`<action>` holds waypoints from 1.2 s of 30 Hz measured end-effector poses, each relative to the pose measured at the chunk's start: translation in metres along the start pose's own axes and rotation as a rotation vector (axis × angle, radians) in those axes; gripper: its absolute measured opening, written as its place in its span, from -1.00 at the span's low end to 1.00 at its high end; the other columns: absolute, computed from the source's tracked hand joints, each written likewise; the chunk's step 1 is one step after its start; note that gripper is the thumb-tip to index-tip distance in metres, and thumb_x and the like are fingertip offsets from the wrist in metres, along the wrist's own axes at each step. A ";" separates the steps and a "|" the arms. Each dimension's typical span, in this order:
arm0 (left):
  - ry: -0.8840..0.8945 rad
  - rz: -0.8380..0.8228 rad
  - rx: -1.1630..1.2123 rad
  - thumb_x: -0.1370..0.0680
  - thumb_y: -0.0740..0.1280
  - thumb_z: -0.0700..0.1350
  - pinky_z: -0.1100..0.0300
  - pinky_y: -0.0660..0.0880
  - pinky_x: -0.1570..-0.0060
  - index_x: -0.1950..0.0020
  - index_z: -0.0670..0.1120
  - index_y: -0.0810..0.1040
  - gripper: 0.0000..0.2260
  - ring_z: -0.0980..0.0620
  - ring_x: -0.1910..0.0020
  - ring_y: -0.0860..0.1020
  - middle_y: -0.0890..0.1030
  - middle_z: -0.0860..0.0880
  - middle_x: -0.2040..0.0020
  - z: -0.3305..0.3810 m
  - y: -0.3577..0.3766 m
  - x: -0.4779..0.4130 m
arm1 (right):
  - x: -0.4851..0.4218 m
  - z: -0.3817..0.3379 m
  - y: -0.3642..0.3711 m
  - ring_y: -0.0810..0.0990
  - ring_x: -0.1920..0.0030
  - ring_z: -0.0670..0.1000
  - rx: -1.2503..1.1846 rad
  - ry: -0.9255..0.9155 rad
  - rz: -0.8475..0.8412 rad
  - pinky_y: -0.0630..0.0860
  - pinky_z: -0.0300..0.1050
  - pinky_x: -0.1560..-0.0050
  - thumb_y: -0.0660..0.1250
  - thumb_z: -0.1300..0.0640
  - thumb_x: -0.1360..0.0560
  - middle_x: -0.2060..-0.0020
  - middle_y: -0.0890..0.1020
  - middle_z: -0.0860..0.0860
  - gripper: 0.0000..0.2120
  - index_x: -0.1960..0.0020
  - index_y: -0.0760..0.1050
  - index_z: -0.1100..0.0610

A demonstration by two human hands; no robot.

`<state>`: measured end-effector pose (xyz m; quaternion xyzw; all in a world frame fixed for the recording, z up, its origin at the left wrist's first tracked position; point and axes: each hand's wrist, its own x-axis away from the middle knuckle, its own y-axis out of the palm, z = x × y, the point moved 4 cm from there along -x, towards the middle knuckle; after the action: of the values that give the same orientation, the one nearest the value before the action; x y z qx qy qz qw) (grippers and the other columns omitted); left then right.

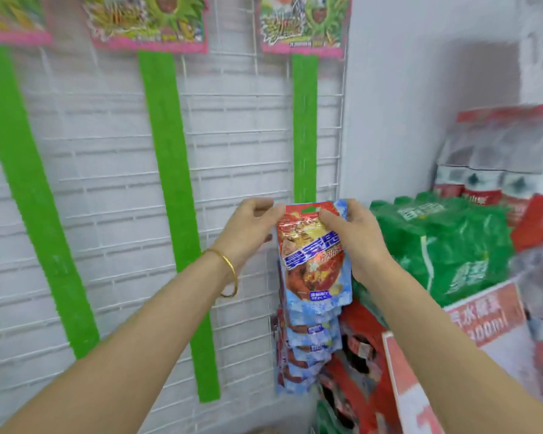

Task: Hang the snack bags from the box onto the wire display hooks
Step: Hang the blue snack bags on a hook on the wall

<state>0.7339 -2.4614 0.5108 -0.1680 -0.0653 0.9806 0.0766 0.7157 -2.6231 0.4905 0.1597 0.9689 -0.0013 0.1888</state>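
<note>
While the left hand (248, 227) and right hand (348, 233) each pinch a top corner of the snack bag (314, 261), held over the green strip (304, 126) at the right edge of the wire grid (232, 151), keep its hang hole (311, 210) level to meet the hook, which is hidden. Hung bags (308, 349) crowd just below; green drink packs (445, 245) sit near the right arm

bare forearms, no sleeves in view; thin gold bangle (229, 272) on the left wrist.
</note>
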 end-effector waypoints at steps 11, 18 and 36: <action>0.042 0.182 -0.172 -0.55 0.26 -0.08 0.21 0.42 0.30 0.31 -0.06 0.46 -0.77 0.03 0.37 0.48 0.52 -0.04 0.35 0.031 0.037 -0.077 | -0.063 -0.011 0.002 0.62 0.06 0.19 0.150 -0.080 0.041 0.56 0.10 0.01 0.26 0.09 -0.54 0.08 0.62 0.17 -0.90 0.09 0.43 0.12; 0.043 0.169 -0.142 -0.54 0.28 -0.05 0.23 0.41 0.33 0.30 -0.08 0.51 -0.77 0.04 0.39 0.50 0.55 -0.05 0.35 0.027 0.036 -0.079 | -0.065 -0.005 0.007 0.60 0.10 0.17 0.189 -0.104 0.103 0.53 0.16 0.00 0.26 0.09 -0.54 0.17 0.60 0.11 -0.88 0.11 0.42 0.14; -0.006 0.157 -0.136 -0.54 0.28 -0.02 0.21 0.47 0.29 0.11 -0.15 0.58 -0.80 -0.02 0.33 0.55 0.61 -0.14 0.22 0.032 0.035 -0.069 | -0.057 -0.013 0.011 0.57 0.20 0.12 0.252 -0.100 0.160 0.51 0.07 0.11 0.24 0.07 -0.54 0.30 0.54 0.00 -0.84 0.14 0.42 0.15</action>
<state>0.7828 -2.5106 0.5577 -0.1747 -0.1185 0.9774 -0.0123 0.7648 -2.6293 0.5241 0.2584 0.9346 -0.1161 0.2149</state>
